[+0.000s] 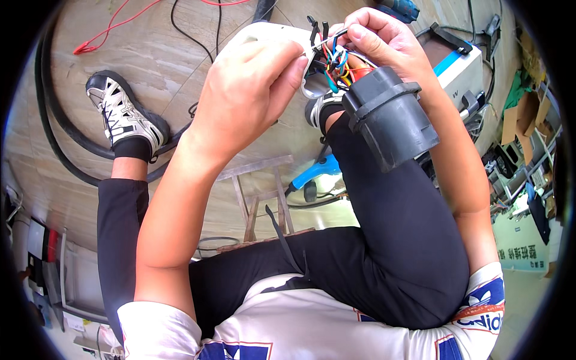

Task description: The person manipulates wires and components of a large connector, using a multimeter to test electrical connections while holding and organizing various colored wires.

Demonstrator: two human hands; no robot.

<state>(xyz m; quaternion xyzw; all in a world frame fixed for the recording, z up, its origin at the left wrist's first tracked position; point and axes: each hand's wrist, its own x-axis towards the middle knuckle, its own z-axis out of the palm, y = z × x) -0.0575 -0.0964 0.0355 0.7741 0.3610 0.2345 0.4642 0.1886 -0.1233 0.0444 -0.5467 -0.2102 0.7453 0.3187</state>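
Observation:
In front of me my left hand (249, 90) is closed, thumb against fingers, at one end of a thin pale wire (324, 42). My right hand (387, 42) pinches the wire's other end, where a short black sleeve (341, 33) shows. Below the fingers fans a bundle of coloured wires (342, 65), red, yellow, blue, green and black. They run into a thick black cylindrical connector (393, 117), which lies over my raised right knee. A white plastic shell (273, 31) sits behind my left hand, partly hidden by it.
A thick black cable (54, 129) loops across the tiled floor at left, with a red lead and clip (84, 48) beyond. A wooden stool (255, 195) and a blue handheld tool (317, 172) are beneath me. A white box (462, 69) and cluttered parts (522, 174) stand at right.

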